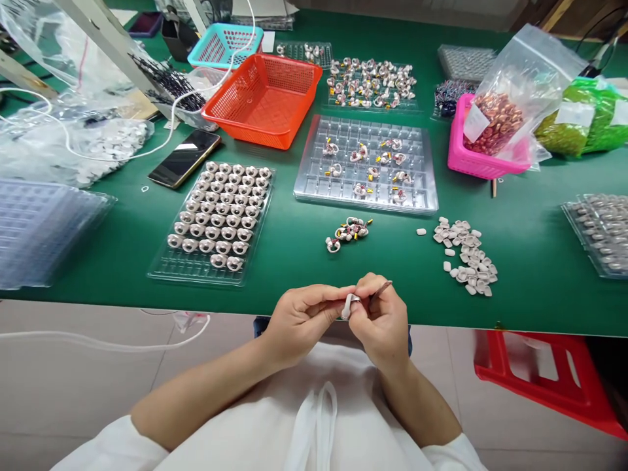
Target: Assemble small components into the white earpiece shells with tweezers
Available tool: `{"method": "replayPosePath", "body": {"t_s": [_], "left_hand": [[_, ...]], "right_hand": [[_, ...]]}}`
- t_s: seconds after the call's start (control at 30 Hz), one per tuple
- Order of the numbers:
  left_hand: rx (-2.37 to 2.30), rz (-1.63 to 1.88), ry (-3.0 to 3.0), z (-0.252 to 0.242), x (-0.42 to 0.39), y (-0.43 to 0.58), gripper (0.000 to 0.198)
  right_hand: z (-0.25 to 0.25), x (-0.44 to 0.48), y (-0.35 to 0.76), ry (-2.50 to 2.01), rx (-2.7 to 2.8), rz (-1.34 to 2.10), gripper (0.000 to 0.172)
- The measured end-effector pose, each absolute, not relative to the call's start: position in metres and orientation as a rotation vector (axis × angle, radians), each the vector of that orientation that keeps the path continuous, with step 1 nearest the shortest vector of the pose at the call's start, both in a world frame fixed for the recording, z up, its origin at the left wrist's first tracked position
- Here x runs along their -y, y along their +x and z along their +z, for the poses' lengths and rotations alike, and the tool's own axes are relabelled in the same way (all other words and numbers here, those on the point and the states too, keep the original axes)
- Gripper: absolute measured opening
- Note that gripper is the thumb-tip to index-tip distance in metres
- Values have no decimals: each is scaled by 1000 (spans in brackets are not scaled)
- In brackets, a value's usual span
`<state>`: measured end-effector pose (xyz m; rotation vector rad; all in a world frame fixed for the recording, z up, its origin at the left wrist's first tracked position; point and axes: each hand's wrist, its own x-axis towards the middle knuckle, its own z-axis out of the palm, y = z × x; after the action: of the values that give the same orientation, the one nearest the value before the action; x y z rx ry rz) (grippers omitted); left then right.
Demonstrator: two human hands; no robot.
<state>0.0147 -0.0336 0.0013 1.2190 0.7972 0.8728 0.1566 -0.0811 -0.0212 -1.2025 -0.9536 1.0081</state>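
At the front edge of the green table, my left hand pinches a small white ring-shaped part. My right hand is closed against the same part and holds a thin copper-coloured wire or pin sticking up to the right. Just beyond the hands lies a small cluster of wound parts with yellow and red bits. To the right is a loose pile of white caps.
A clear tray holds a few wound parts; another tray on the left is filled with white cores. Behind stand an orange basket, a teal basket, a pink bin, a phone. A red stool stands at lower right.
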Motion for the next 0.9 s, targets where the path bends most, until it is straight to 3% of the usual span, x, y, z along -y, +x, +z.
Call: {"method": "replayPosePath", "body": {"t_s": [0.47,0.9], "left_hand": [[-795,890,1344,-2,36,16,20],[-807,600,1474,12,14,9,28]], "right_hand": [[-28,77,153,-1155,963,911,23],[0,66,188,-1408,1181,1324,11]]}}
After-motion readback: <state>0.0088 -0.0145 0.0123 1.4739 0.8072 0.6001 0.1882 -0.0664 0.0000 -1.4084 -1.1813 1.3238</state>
